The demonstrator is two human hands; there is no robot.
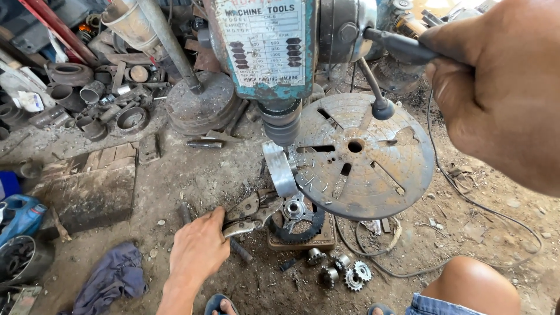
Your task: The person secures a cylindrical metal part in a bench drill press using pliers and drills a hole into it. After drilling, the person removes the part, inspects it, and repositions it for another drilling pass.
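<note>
The bench drill press fills the upper middle of the frame, its chuck pointing straight down at the dirt floor, with the round slotted drill table swung off to the right of the spindle rather than under it. Below the chuck, at lower centre, a toothed sprocket lies flat on a small wooden block on the floor, its bore facing up. The right hand, large at the upper right, is clenched around the black grip of a feed handle, whose long axis runs roughly left to right toward the machine head. The left hand, at lower centre-left, grasps locking pliers; their long axis runs from lower left to upper right, jaws pointing at the sprocket and seemingly clamped on its edge, though the bite itself is hard to see. The risk, judging from this setup, is that the bit snatches the sprocket and spins it, wrenching the pliers out of the hand, since only a loose block supports it. Small gears and metal chips lie near the person's bare knee and sandalled foot.
</note>
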